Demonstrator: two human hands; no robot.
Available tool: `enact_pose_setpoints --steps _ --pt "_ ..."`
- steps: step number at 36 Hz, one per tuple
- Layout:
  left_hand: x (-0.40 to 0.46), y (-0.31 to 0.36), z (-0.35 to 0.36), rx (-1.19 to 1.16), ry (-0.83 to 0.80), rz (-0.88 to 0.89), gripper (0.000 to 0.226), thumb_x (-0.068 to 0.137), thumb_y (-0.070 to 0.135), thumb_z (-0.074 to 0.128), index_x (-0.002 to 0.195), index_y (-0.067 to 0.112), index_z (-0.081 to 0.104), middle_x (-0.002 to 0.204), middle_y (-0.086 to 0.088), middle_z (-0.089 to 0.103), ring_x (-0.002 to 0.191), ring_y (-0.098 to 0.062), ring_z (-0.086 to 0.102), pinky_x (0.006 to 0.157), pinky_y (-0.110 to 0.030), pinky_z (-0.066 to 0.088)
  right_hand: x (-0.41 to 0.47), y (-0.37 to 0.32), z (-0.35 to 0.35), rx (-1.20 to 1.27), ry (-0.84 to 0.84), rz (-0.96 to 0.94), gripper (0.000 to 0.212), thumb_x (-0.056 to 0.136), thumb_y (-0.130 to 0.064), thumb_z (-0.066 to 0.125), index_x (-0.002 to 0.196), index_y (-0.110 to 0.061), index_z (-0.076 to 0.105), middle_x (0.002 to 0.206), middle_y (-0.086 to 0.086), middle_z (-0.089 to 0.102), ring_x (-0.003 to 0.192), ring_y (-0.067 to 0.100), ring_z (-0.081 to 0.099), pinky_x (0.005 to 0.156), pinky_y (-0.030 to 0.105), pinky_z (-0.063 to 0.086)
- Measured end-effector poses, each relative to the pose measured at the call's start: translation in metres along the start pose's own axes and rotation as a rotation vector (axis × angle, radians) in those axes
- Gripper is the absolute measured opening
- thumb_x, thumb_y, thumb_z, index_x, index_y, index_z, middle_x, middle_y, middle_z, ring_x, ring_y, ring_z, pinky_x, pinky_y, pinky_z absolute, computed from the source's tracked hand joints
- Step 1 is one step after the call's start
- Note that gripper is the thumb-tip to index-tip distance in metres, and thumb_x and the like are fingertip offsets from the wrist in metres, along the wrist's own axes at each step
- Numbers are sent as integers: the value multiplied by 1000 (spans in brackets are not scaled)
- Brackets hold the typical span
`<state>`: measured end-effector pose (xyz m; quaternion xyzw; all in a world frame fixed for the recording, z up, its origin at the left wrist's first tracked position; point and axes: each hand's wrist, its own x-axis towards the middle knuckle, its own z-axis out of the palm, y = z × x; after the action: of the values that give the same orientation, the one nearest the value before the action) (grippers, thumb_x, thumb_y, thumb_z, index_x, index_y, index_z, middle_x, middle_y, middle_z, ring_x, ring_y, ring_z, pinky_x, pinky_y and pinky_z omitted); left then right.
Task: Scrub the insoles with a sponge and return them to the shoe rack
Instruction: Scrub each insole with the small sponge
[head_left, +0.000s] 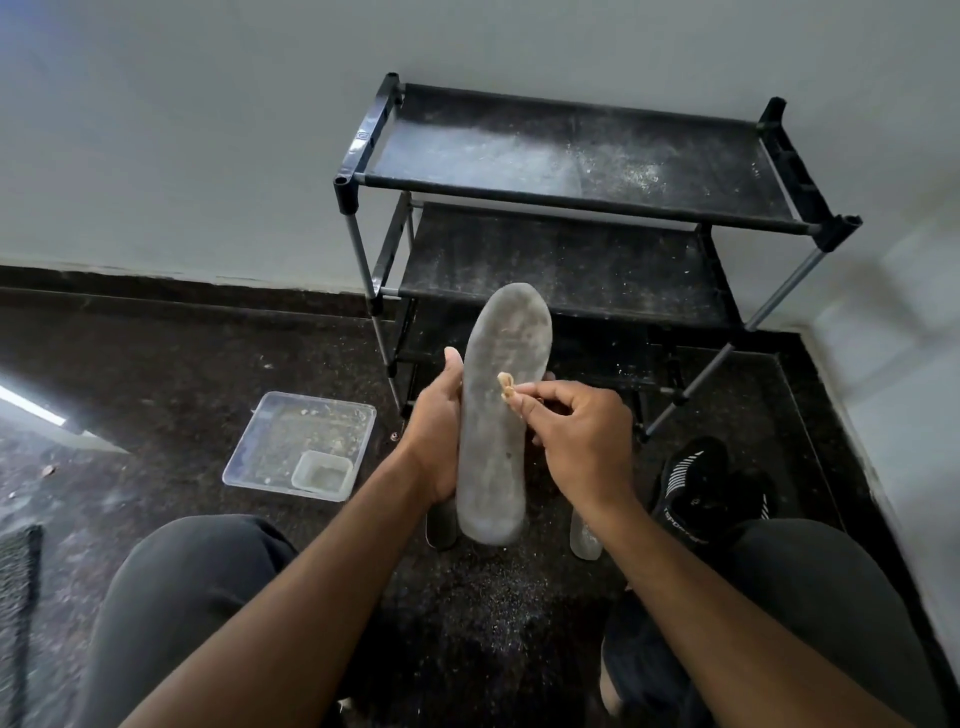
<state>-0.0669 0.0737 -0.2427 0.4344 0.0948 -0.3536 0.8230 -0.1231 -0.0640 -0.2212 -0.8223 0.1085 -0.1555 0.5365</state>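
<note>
The left hand (434, 441) grips a grey insole (498, 415) upright by its lower half, thumb along the left edge and fingers wrapped behind, so the toe end stands free in front of the shoe rack (582, 208). The right hand (582, 441) pinches a small tan scrap of sponge (506, 387) between thumb and fingertips and holds it against the insole's face near the middle.

The main risk is the sponge piece itself: it is tiny, held only at its tip, and a firm stroke could pull it out of the pinch or crumble it further (pale crumbs already lie in the tray). The insole is thin and supported only low down, so pressure near the toe will likely bend it away rather than clean it. A loose grip on the left could let it slide down onto the floor (182, 364), which is gritty and would dirty it again.

A clear plastic tray (244, 457) with a small tub (322, 473) in one corner sits on the floor to the left. Two more insoles (440, 527) lie on the floor just behind the hands, a black shoe (701, 488) to the right. The rack's shelves look dusty, so a cleaned insole set there may pick up dirt; nothing blocks the way to it.
</note>
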Motion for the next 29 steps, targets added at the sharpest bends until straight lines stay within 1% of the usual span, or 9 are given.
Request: enact_pose_setpoints --steps 3,6,10,14,17,20,23,27,29 --pt "-1 -4 7 -74 -45 -27 88 102 71 23 139 -1 58 139 -23 61 131 -33 60 112 -46 46 3 13 3 -213 55 -119 14 81 -27 85 94 -22 83 92 -9 64 91 13 60 76 24 53" --pt "-2 -3 9 -83 -51 -8 83 103 68 22 135 3 62 125 -20 71 109 -30 72 82 -45 62 10 22 1 -340 116 -228 16 82 -33 84 96 -24 82 101 -14 48 98 15 45 67 33 57" --pt "-4 -6 12 -38 -56 -4 80 102 69 21 138 11 61 135 -17 67 118 -32 68 100 -55 54 20 18 -10 -399 188 -377 12 89 -27 76 95 -17 80 99 -8 57 96 16 45 71 35 53" --pt "-1 -9 10 -9 -44 -7 81 102 68 22 140 6 59 133 -17 67 118 -28 68 91 -43 60 19 16 -11 -567 133 -476 9 91 -22 76 84 -16 78 84 -9 66 90 16 47 75 40 44" --pt "2 -7 5 -13 -15 2 84 101 69 25 134 1 62 127 -21 69 115 -28 69 97 -39 57 8 14 -1 -580 -63 -541 23 96 -29 68 79 -16 76 79 -7 65 87 18 50 76 40 43" --pt "7 -2 -4 -11 33 4 89 100 71 25 137 -2 60 134 -24 65 126 -32 64 113 -45 46 0 14 6 -442 -247 -513 15 92 -26 73 84 -15 79 79 -6 68 86 15 49 78 44 49" --pt "7 -3 -7 -8 48 -8 91 99 74 23 137 1 62 135 -24 64 126 -33 62 111 -46 46 7 12 -1 -384 -165 -479 17 91 -32 73 86 -16 79 78 -8 69 84 15 48 77 39 47" --pt "4 -10 2 10 6 -7 84 102 68 22 138 3 60 123 -18 71 112 -27 71 87 -37 60 20 13 -9 -453 44 -489 16 94 -26 69 93 -12 78 82 -3 68 85 19 50 76 40 47" --pt "4 -12 4 3 -37 -26 84 101 70 23 137 3 62 123 -18 70 113 -25 69 92 -36 58 15 15 -4 -517 45 -517 13 95 -21 70 91 -11 78 82 -2 67 85 20 50 73 43 48"
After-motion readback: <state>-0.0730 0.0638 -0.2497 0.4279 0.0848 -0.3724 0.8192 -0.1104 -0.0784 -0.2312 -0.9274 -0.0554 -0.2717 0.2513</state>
